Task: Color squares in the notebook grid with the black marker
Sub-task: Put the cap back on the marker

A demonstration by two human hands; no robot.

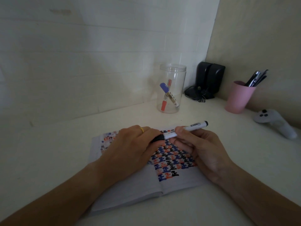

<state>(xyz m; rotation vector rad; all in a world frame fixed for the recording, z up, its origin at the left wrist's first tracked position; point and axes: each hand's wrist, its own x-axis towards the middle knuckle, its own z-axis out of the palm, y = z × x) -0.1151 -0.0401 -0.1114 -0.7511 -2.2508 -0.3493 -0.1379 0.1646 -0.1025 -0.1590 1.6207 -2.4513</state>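
Head view: two hands (130, 147) (200, 152) grip one marker (179, 132).

Left hand (130, 144) hides the marker's cap (158, 138) tip.

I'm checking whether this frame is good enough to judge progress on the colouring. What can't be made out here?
- Marker cap end: the left hand covers it in the head view, so cap on or off is unclear.
- Notebook left page: mostly under the left hand and forearm.
- Pattern's right edge: behind the right hand.
- Grid lines: too faint in the dim light.
- Marker label: too small to read.
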